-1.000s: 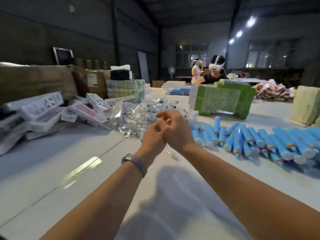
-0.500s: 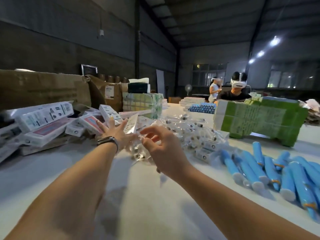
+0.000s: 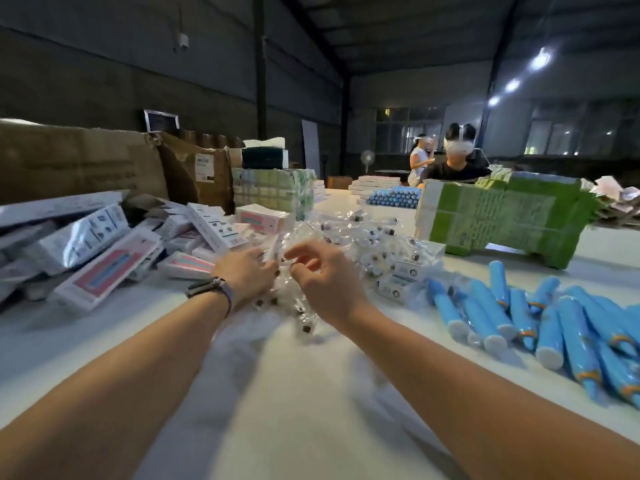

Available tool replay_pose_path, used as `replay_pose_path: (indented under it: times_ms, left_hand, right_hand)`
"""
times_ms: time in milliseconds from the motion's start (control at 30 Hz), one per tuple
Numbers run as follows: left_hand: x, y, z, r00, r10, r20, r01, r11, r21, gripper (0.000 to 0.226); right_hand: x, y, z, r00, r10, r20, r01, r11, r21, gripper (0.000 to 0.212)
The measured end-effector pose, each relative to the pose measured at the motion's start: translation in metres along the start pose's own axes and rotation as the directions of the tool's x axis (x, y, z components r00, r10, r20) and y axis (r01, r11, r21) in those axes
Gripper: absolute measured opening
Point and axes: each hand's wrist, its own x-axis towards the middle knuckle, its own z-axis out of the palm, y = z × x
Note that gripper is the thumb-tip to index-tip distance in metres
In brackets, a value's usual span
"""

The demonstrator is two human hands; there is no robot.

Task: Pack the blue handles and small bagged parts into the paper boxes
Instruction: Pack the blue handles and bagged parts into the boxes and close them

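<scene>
A heap of small clear bagged parts (image 3: 367, 249) lies in the middle of the white table (image 3: 294, 393). Both my hands are at its near edge. My left hand (image 3: 247, 277), with a watch on the wrist, has its fingers curled into the bags. Close beside it, my right hand (image 3: 323, 280) pinches a clear bag between thumb and curled forefinger. Several blue handles (image 3: 540, 327) lie in a loose row at the right, apart from both hands. White and pink paper boxes (image 3: 104, 268) are piled at the left.
A green bundle of flat cartons (image 3: 502, 220) stands behind the handles. Brown cardboard boxes (image 3: 86, 161) and a wrapped stack (image 3: 273, 188) line the back left. Two people (image 3: 453, 161) work at the table's far end, beside more blue handles (image 3: 393, 196).
My hands went from being clasped together above the table to the bag heap. The left hand swung from the boxes back to the bags, and the view moved closer.
</scene>
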Motion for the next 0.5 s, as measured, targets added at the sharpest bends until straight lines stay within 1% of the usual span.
replay_pose_path:
  times_ms: [67, 133, 167, 233, 267, 300, 333, 367, 400, 433, 467, 500]
  left_hand:
    - [-0.022, 0.004, -0.017, 0.999, 0.001, 0.046, 0.002, 0.997, -0.08, 0.044]
    - [-0.04, 0.005, -0.04, 0.985, -0.004, 0.175, 0.034, 0.985, -0.168, 0.052]
    - [-0.048, 0.004, -0.053, 0.965, 0.005, 0.263, 0.059, 0.97, -0.234, 0.058]
    - [-0.066, 0.002, -0.072, 0.903, 0.088, 0.421, 0.087, 0.922, -0.379, 0.074]
    - [-0.073, -0.003, -0.078, 0.873, 0.135, 0.469, 0.081, 0.908, -0.412, 0.084]
    - [-0.078, -0.009, -0.081, 0.865, 0.153, 0.478, 0.054, 0.918, -0.393, 0.094]
    - [-0.077, -0.02, -0.08, 0.891, 0.128, 0.436, 0.026, 0.943, -0.33, 0.102]
    - [-0.071, -0.031, -0.078, 0.937, 0.054, 0.346, 0.027, 0.974, -0.225, 0.106]
    - [-0.064, -0.041, -0.078, 0.97, -0.039, 0.239, 0.067, 0.992, -0.109, 0.104]
    - [-0.055, -0.05, -0.08, 0.981, -0.122, 0.148, 0.121, 0.993, 0.014, 0.093]
    - [-0.046, -0.059, -0.079, 0.977, -0.195, 0.084, 0.186, 0.977, 0.109, 0.08]
    - [-0.035, -0.071, -0.078, 0.965, -0.259, 0.047, 0.248, 0.954, 0.167, 0.072]
  right_hand:
    - [-0.009, -0.008, 0.0, 1.0, 0.017, 0.013, -0.017, 1.0, -0.002, 0.015]
    - [-0.018, -0.016, -0.005, 0.999, 0.02, 0.036, -0.02, 1.0, -0.008, 0.015]
    - [-0.022, -0.021, -0.008, 0.999, 0.019, 0.05, -0.019, 1.0, -0.017, 0.015]
    - [-0.03, -0.027, -0.018, 0.998, 0.025, 0.063, -0.022, 0.999, -0.041, 0.016]
    - [-0.033, -0.029, -0.022, 0.998, 0.025, 0.06, -0.021, 0.998, -0.052, 0.016]
    - [-0.036, -0.03, -0.026, 0.998, 0.022, 0.057, -0.019, 0.998, -0.055, 0.016]
    - [-0.04, -0.029, -0.028, 0.998, 0.019, 0.058, -0.017, 0.999, -0.048, 0.016]
    - [-0.044, -0.028, -0.029, 0.998, 0.018, 0.063, -0.016, 0.999, -0.037, 0.016]
    - [-0.048, -0.027, -0.029, 0.998, 0.016, 0.066, -0.014, 0.999, -0.033, 0.018]
    - [-0.051, -0.025, -0.028, 0.998, 0.012, 0.063, -0.009, 0.999, -0.036, 0.02]
    - [-0.052, -0.023, -0.027, 0.998, 0.005, 0.056, -0.003, 0.999, -0.042, 0.022]
    - [-0.053, -0.022, -0.026, 0.999, -0.002, 0.052, 0.004, 0.999, -0.046, 0.024]
